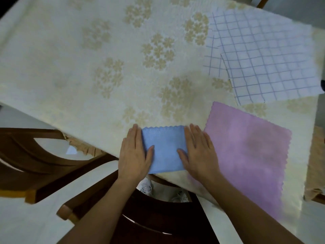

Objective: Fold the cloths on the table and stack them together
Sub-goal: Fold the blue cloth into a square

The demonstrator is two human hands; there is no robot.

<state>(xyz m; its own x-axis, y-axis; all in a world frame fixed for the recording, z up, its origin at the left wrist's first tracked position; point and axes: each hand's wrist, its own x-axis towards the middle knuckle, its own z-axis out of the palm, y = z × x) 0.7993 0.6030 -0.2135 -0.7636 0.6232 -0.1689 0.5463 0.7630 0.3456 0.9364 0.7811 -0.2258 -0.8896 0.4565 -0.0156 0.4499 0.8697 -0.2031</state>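
Note:
A small folded blue cloth (164, 148) lies at the table's near edge. My left hand (134, 154) lies flat on its left side and my right hand (198, 152) lies flat on its right side, fingers straight, thumbs pointing inward on the cloth. A pink cloth (249, 148) with a scalloped edge is spread flat just to the right, and the right hand's outer edge touches it. Farther back on the right lies a white cloth with a blue grid (267, 62), unfolded, one part lapped over another.
The table wears a cream tablecloth (84, 71) with beige flower clusters. A dark wooden chair (35, 155) stands at the left below the table edge, and another chair back (158, 215) is in front of me between my arms. Shoes show beneath.

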